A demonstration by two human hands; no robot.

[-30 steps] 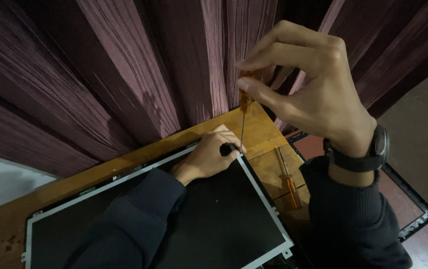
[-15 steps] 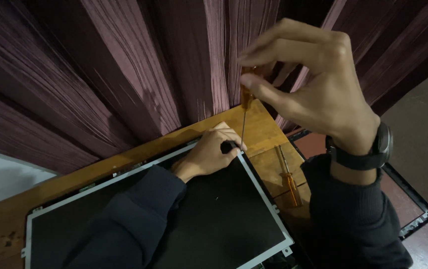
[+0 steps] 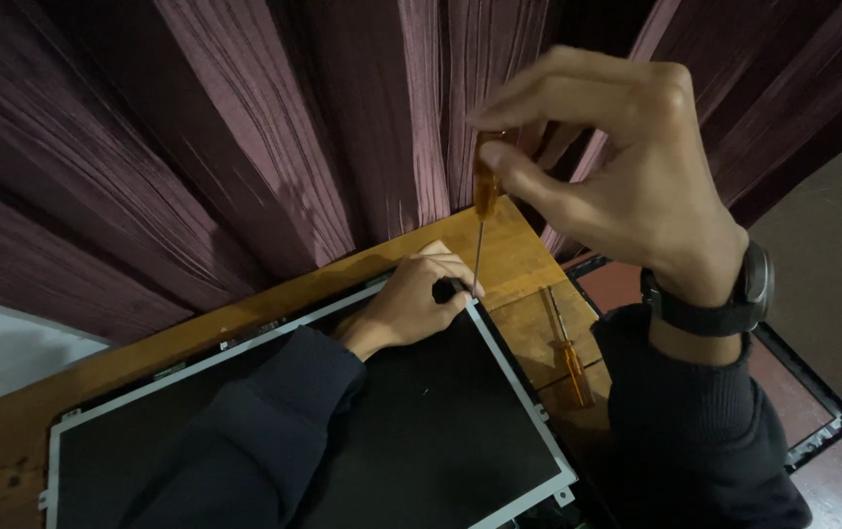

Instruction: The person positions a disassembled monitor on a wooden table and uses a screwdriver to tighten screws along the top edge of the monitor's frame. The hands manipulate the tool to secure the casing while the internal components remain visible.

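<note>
My right hand (image 3: 636,186) pinches the amber handle of a thin screwdriver (image 3: 482,196) between thumb and fingertips, shaft upright, its tip down at the far right corner of the display panel (image 3: 421,441). My left hand (image 3: 416,299) rests curled on that same corner, fingers bent beside the tip and pressing the panel flat; I cannot tell whether they pinch anything. A second screwdriver (image 3: 568,353) lies on the wooden table (image 3: 529,264) just right of the panel, a black bezel frame (image 3: 813,421) farther right. If the tip skates off, it could gouge the dark screen or jab my left fingers, since the pinch sits so high on the handle.
</note>
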